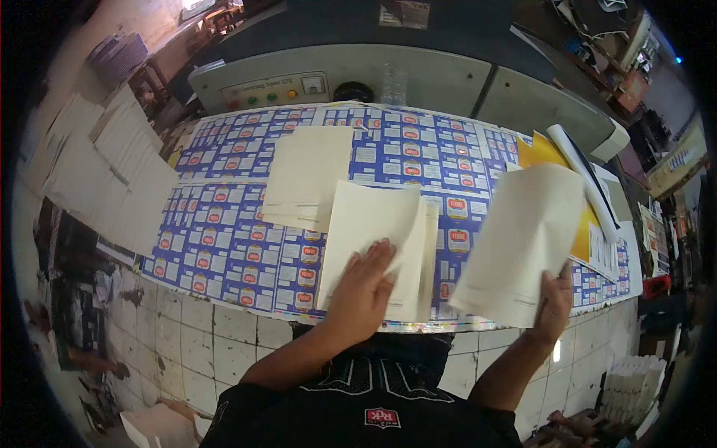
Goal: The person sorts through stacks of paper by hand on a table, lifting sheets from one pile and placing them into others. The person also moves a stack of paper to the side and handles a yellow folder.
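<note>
My left hand (362,291) rests with fingers stretched on a pile of cream paper sheets (372,216) near the table's front edge. The top sheet curls up along its right side, and more sheets show beneath it there. Between the thumb and fingers of my right hand (554,302), a cream paper sheet (519,239) is gripped at its lower right edge. It bends slightly and is raised over the right part of the table. Behind the left-hand pile lies another stack of cream sheets (310,168), its lower edges fanned a little.
Blue printed label sheets (224,246) cover the tabletop. At the right lie yellow sheets (582,243) and a white rolled sheet (571,160). Tall white paper stacks (104,172) stand at the left. Along the back runs a grey machine panel (433,82) with buttons.
</note>
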A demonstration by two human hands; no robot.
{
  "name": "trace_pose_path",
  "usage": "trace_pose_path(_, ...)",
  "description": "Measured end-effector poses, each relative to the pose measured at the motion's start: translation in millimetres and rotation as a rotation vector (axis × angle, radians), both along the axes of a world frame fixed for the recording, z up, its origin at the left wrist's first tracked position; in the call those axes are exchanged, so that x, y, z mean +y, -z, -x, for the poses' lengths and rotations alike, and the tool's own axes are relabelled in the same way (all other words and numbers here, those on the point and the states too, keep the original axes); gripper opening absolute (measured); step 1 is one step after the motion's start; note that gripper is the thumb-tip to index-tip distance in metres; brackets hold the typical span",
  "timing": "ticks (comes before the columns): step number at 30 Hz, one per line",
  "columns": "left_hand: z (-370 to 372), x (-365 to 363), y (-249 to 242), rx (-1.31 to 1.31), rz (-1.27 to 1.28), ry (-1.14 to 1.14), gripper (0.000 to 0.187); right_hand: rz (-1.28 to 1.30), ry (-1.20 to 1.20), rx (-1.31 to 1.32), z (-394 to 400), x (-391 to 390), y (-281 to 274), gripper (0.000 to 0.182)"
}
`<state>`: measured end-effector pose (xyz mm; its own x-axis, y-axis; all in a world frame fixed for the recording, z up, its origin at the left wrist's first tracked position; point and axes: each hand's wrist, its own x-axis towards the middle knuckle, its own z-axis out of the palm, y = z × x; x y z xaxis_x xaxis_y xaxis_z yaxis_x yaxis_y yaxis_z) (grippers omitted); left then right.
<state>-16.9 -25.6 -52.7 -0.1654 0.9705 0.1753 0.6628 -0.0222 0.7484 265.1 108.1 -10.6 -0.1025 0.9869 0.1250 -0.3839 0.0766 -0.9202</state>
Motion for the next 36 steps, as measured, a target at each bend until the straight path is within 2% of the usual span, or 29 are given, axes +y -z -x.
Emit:
trace_pose_path(1, 5, -3, -4, 0.002, 0.0, -0.003, 0.051, -0.014, -0.047, 0.018, 19, -3, -1, 0.052)
trace_pose_path(3, 17, -12, -15, -0.566, -0.16, -0.061, 0.055, -0.014, -0.2, 0.026, 45, -8, -1, 0.05)
trace_pose_path(4, 27, -18, -22, -0.394, -0.25, 0.0, 0.058, 0.038, -0.237, -0.037, 58, -10, 0, 0.049)
trace_pose_path(7, 53, -30, -34, -0.436, -0.314, 0.081, 0.061, 0.129, -0.309, -0.159, 83, -9, 19, 0.046)
trace_pose_path(8, 57, -27, -31, -0.464, -0.272, -0.07, 0.063, 0.175, -0.359, -0.188, 91, -11, 24, 0.046)
trace_pose_path(9, 63, -25, -17, -0.464, -0.274, -0.08, 0.063, 0.225, -0.406, -0.219, 96, -15, 29, 0.047)
trace_pose_path(11, 77, -18, 15, -0.421, 0.003, -0.285, 0.064, 0.2, -0.439, -0.248, 109, -22, 31, 0.049)
trace_pose_path(13, 78, -16, 14, -0.441, 0.073, -0.279, 0.061, 0.158, -0.469, -0.28, 123, -31, 19, 0.052)
trace_pose_path(14, 77, -14, 14, -0.5, 0.056, -0.28, 0.057, 0.097, -0.481, -0.367, 124, -29, 27, 0.055)
trace_pose_path(16, 77, -14, 13, -0.559, 0.042, -0.282, 0.054, 0.107, -0.492, -0.36, 127, -31, 19, 0.057)
trace_pose_path(18, 78, -13, 11, -0.779, -0.116, -0.34, 0.048, 0.114, -0.509, -0.361, 133, -31, 15, 0.058)
trace_pose_path(22, 87, -13, 8, -0.736, -0.083, -0.347, 0.046, 0.165, -0.565, -0.355, 153, -42, 24, 0.06)
trace_pose_path(24, 92, -15, 13, -0.95, -0.068, -0.298, 0.043, 0.132, -0.596, -0.369, 157, -44, 32, 0.06)
trace_pose_path(28, 93, -20, 15, -0.839, -0.019, -0.345, 0.039, 0.25, -0.64, -0.373, 161, -48, 22, 0.058)
trace_pose_path(30, 91, -23, 10, -0.668, -0.08, -0.392, 0.035, 0.199, -0.632, -0.313, 164, -52, 33, 0.058)
trace_pose_path(31, 92, -25, 6, -0.669, -0.078, -0.389, 0.035, 0.2, -0.629, -0.314, 163, -52, 33, 0.058)
trace_pose_path(33, 99, -33, -5, -0.936, -0.065, -0.362, 0.032, 0.129, -0.598, -0.109, 162, -50, 32, 0.057)
trace_pose_path(36, 102, -46, -20, -1.005, -0.002, -0.252, 0.031, 0.199, -0.675, 0.044, 161, -46, 36, 0.058)
